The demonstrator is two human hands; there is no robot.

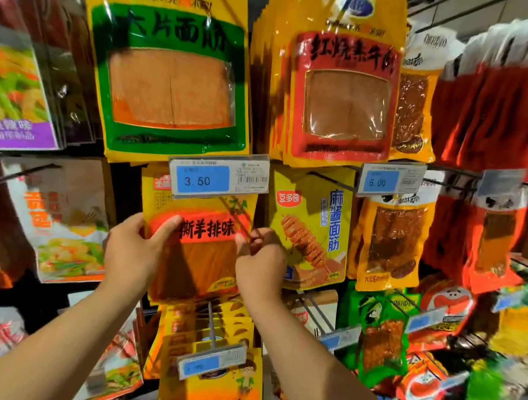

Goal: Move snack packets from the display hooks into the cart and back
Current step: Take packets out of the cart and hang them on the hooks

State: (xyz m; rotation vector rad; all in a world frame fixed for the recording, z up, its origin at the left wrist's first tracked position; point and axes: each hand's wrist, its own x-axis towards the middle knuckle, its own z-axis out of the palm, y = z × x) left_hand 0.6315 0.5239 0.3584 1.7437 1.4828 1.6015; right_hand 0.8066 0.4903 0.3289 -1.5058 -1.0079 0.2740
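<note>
A yellow snack packet (202,252) with an orange band and a clear window hangs in the middle of the display, below the 3.50 price tag (218,176). My left hand (133,252) grips its left edge, thumb across the front. My right hand (258,263) is at its right edge with fingers curled, pinching the thin metal display hook (238,218) that slants down from the tag. The packet's top is hidden behind the tag. No cart is in view.
Packed hooks surround it: a large green-framed packet (172,70) and a red-framed one (345,92) above, a yellow skewer packet (312,229) to the right, more yellow packets (218,384) below behind a protruding hook with a tag (210,359).
</note>
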